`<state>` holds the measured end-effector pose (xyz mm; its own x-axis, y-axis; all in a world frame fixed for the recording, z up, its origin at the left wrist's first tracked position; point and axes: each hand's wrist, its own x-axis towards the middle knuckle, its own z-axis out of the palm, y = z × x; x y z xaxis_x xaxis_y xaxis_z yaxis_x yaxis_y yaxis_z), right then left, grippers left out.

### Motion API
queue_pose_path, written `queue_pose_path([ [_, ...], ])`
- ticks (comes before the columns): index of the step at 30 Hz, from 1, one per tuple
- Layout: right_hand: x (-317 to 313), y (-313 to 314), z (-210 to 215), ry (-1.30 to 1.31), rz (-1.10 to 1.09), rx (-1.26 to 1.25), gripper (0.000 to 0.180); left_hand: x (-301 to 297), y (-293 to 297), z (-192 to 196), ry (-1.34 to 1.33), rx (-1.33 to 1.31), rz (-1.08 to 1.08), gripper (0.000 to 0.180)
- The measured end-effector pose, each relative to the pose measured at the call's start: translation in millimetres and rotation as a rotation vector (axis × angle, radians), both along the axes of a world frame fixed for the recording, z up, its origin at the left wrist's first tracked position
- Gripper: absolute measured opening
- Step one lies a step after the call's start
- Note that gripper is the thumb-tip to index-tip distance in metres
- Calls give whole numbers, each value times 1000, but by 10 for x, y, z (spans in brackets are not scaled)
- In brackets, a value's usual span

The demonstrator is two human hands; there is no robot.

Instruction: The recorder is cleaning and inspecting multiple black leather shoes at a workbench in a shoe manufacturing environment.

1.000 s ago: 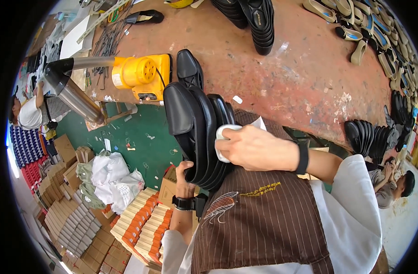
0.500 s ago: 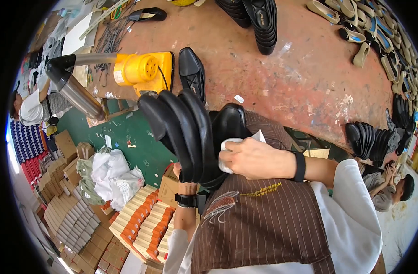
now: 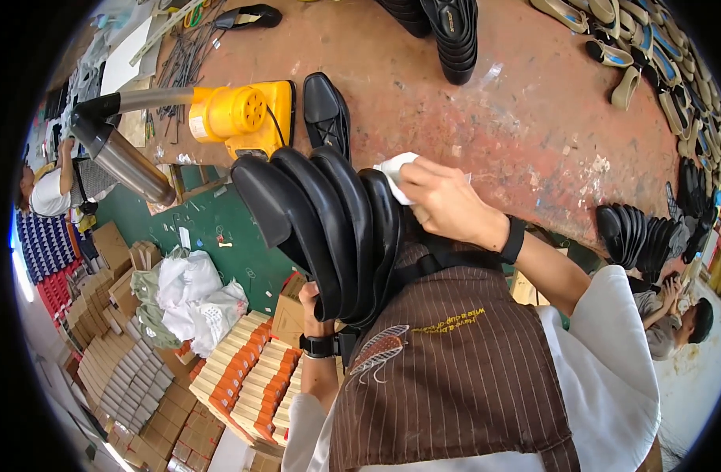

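Observation:
Several black leather shoes (image 3: 317,216), nested side by side in a fanned stack, are held over my lap in front of the table edge. My left hand (image 3: 308,300) grips the stack at its lower end, fingers partly hidden behind the shoes. A folded white cloth (image 3: 396,177) is pinched in my right hand (image 3: 447,198), at the upper end of the rightmost shoe. The cloth appears to touch that shoe's edge. Just beyond the stack, a single black shoe (image 3: 327,114) lies on the red-brown table (image 3: 526,110).
Left of that shoe stands a yellow blower-like machine (image 3: 234,118) with a bent metal pipe. More black shoes (image 3: 453,43) lie at the far edge, beige shoes (image 3: 663,71) at the far right, black shoe stacks (image 3: 632,236) nearer. Boxes (image 3: 234,370) stand lower left; people are at both sides.
My right hand has moved up and away from me with the cloth, from beside the stack to its upper end. The rightmost shoe now sits closer against the others.

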<state>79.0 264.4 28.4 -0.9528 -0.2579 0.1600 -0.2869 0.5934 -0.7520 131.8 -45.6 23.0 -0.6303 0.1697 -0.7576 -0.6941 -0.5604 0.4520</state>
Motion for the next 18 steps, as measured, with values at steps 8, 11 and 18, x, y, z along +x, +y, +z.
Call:
queue_pose_path([
  [8, 264, -42, 221, -196, 503, -197, 10, -246, 243, 39, -182, -90, -13, 28],
  [11, -91, 238, 439, -382, 531, -718, 9, -219, 149, 105, -180, -152, -50, 27],
  [18, -40, 37, 6, -95, -115, -258, 13, -346, 191, 260, -126, -248, -133, 25],
])
